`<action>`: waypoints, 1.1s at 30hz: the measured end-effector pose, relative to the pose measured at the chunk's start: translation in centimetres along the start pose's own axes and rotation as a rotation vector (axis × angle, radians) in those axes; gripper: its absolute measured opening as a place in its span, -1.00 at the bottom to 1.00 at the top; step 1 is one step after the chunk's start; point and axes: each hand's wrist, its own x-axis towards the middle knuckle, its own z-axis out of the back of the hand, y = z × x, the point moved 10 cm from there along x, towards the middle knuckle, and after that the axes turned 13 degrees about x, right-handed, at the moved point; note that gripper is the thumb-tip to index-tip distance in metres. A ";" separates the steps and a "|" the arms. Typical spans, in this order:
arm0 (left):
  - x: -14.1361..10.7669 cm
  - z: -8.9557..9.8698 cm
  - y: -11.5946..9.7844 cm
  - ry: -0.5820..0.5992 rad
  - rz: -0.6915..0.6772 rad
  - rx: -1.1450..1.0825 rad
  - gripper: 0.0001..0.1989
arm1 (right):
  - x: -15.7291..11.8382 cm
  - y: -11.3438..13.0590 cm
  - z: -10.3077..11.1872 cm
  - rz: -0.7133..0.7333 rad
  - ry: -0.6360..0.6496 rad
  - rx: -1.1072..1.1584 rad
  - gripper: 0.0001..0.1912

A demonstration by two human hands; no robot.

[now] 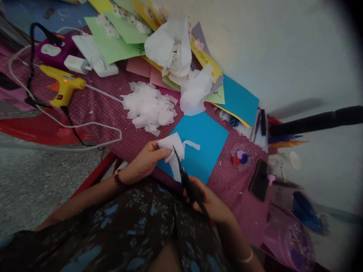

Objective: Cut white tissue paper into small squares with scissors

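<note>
White paper | over the blue sheet's left part, between the hands | left hand nearer, pinching its left edge | right hand clamped on scissors, their long axis slanting forward-left to the paper

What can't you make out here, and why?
All in the head view:
Handles of the long black scissors: partly hidden by the right hand.
Pinched edge of the thin white sheet: hidden by the left hand.
Number of white paper scraps: they overlap.
Writing on the yellow rectangular card: too small, blurred.
End of the long black rod: cut by the right edge.
</note>
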 end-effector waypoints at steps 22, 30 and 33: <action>-0.5 -1.2 1.6 0.118 0.057 0.031 -0.89 | 0.5 1.2 -0.3 0.123 -0.115 0.131 -0.21; -0.6 -1.0 1.9 0.108 0.056 0.061 -0.91 | 0.7 0.3 0.7 0.126 -0.154 0.045 -0.31; -0.6 -1.0 2.0 0.113 0.062 0.052 -0.89 | 0.7 0.3 0.7 0.125 -0.154 0.038 -0.30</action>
